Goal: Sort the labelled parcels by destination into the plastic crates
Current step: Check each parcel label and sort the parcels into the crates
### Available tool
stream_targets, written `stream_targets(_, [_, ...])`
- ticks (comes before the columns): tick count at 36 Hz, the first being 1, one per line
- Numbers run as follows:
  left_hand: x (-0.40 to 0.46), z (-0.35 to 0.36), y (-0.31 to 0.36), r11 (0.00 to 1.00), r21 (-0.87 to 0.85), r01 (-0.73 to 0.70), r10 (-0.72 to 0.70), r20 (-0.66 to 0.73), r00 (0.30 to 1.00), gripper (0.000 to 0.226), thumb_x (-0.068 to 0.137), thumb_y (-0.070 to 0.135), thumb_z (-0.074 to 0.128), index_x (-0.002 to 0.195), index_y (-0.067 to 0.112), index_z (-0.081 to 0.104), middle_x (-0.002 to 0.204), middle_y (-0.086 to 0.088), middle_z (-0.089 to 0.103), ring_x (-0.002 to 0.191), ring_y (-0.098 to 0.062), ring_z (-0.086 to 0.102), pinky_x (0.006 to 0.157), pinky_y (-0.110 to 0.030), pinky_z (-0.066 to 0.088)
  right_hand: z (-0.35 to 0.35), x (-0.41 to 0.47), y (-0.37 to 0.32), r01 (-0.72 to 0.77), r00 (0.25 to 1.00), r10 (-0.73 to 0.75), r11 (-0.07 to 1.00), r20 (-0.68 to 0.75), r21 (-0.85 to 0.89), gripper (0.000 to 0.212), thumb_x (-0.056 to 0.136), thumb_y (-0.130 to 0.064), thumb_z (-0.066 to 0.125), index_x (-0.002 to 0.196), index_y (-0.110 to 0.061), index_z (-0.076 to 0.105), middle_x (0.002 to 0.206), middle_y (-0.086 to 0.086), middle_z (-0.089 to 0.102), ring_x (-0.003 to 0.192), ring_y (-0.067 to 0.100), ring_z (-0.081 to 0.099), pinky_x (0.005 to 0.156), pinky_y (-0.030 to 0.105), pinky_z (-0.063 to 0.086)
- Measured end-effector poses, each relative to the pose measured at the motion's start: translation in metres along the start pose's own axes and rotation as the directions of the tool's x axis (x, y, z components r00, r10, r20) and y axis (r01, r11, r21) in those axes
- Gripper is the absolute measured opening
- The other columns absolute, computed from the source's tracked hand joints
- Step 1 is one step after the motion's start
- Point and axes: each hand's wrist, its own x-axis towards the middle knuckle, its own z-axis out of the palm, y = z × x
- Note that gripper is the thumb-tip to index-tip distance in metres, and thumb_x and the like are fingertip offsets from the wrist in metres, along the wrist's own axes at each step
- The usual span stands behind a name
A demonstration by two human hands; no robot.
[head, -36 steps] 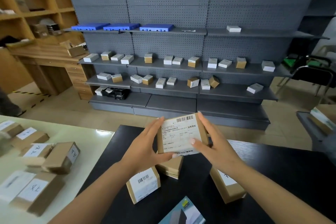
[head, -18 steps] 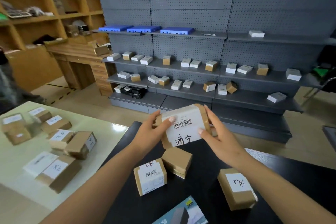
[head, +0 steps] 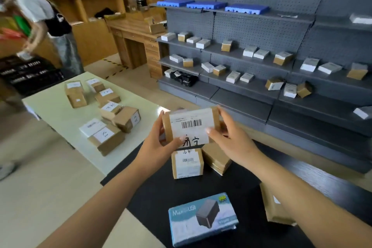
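A small brown cardboard parcel (head: 191, 125) with a white barcode label and handwritten characters is held up above the black table (head: 251, 217). My left hand (head: 157, 145) grips its left side and my right hand (head: 231, 141) grips its right side. Below it on the black table stand another labelled parcel (head: 187, 164), a plain brown parcel (head: 216, 158) and a parcel (head: 273, 205) partly hidden by my right forearm. Black plastic crates (head: 30, 74) are stacked on the floor at the far left.
A pale table (head: 60, 115) to the left bears several labelled parcels (head: 106, 139). A blue USB box (head: 203, 218) lies near me. Grey shelving (head: 261, 62) with small boxes fills the back. A person (head: 46, 26) bends near wooden shelves at the left.
The view has swung left, bringing the person and the black crates into sight. The parcel was turned from its printed face to the handwritten label and stays between both hands.
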Motion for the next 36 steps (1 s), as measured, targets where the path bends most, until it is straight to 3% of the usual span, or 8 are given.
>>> stream_targets(6, [-0.041,-0.063,-0.012,0.938,0.346,-0.002,0.062,-0.162,0.985,0.103,0.079,0.029,0.078,0.148,0.049,0.004,0.137,0.031,0.042,0.117,0.01,0.048,0.1,-0.027,0.044,0.04,0.008,-0.041,0.135,0.98,-0.133,0.991,0.15,-0.003,0.091,0.089,-0.026,0.067,0.151,-0.044,0.003,0.147,-0.024,0.029,0.132,-0.001,0.031,0.11,0.037,0.036])
stream_targets(9, [-0.059,-0.101,-0.021,0.892,0.45,-0.035,0.144,-0.209,0.967,0.107,0.079,0.029,0.078,0.15,0.048,-0.001,0.149,0.018,0.038,0.132,-0.008,0.042,0.105,-0.04,0.045,0.071,0.014,-0.063,0.209,0.953,-0.201,0.978,0.226,-0.007,0.094,0.087,-0.021,0.069,0.151,-0.046,0.004,0.125,-0.045,0.023,0.115,-0.025,0.03,0.103,0.02,0.034])
stream_targets(12, [-0.081,-0.143,-0.028,0.876,0.477,-0.07,0.209,-0.245,0.947,0.109,0.081,0.025,0.076,0.145,0.057,-0.006,0.15,0.016,0.037,0.133,-0.01,0.042,0.107,-0.043,0.043,0.107,0.021,-0.089,0.279,0.93,-0.269,0.96,0.251,-0.003,0.097,0.087,-0.019,0.07,0.15,-0.049,0.002,0.119,-0.045,0.026,0.103,-0.039,0.026,0.087,-0.001,0.034])
stream_targets(15, [-0.107,-0.187,-0.035,0.848,0.525,-0.078,0.263,-0.288,0.921,0.109,0.082,0.025,0.075,0.146,0.055,-0.007,0.149,0.012,0.039,0.133,-0.011,0.042,0.107,-0.043,0.042,0.147,0.024,-0.123,0.345,0.907,-0.341,0.938,0.245,0.031,0.098,0.085,-0.019,0.072,0.144,-0.057,0.003,0.13,-0.028,0.036,0.114,-0.025,0.036,0.087,-0.001,0.037])
stream_targets(19, [-0.145,-0.26,-0.051,0.809,0.585,-0.06,0.31,-0.338,0.889,0.106,0.082,0.024,0.074,0.152,0.041,-0.003,0.151,0.006,0.038,0.134,-0.013,0.041,0.105,-0.044,0.044,0.214,0.023,-0.175,0.433,0.855,-0.441,0.897,0.271,0.095,0.101,0.086,-0.015,0.071,0.135,-0.066,0.001,0.14,-0.016,0.038,0.129,-0.001,0.04,0.1,0.023,0.047])
stream_targets(23, [-0.186,-0.34,-0.071,0.758,0.651,-0.041,0.379,-0.389,0.84,0.103,0.081,0.018,0.076,0.154,0.031,0.004,0.154,-0.001,0.033,0.137,-0.017,0.039,0.102,-0.047,0.045,0.291,0.026,-0.224,0.512,0.778,-0.531,0.846,0.335,0.151,0.097,0.086,-0.014,0.07,0.145,-0.057,0.005,0.134,-0.032,0.034,0.133,-0.002,0.034,0.105,0.026,0.044])
stream_targets(26, [-0.219,-0.399,-0.086,0.729,0.684,0.002,0.392,-0.42,0.819,0.101,0.082,0.016,0.075,0.154,0.03,0.007,0.16,-0.001,0.021,0.145,-0.02,0.025,0.107,-0.051,0.039,0.352,0.032,-0.261,0.523,0.749,-0.55,0.833,0.37,0.181,0.094,0.086,-0.017,0.071,0.149,-0.049,0.009,0.141,-0.015,0.039,0.133,0.003,0.038,0.103,0.039,0.047])
stream_targets(36, [-0.248,-0.519,-0.114,0.723,0.688,0.067,0.376,-0.472,0.797,0.095,0.082,0.017,0.075,0.154,0.019,0.014,0.16,-0.003,0.021,0.148,-0.019,0.017,0.105,-0.053,0.041,0.456,0.065,-0.336,0.581,0.684,-0.611,0.787,0.398,0.208,0.088,0.086,-0.016,0.071,0.142,-0.058,0.016,0.132,-0.01,0.04,0.121,-0.003,0.043,0.102,0.026,0.046])
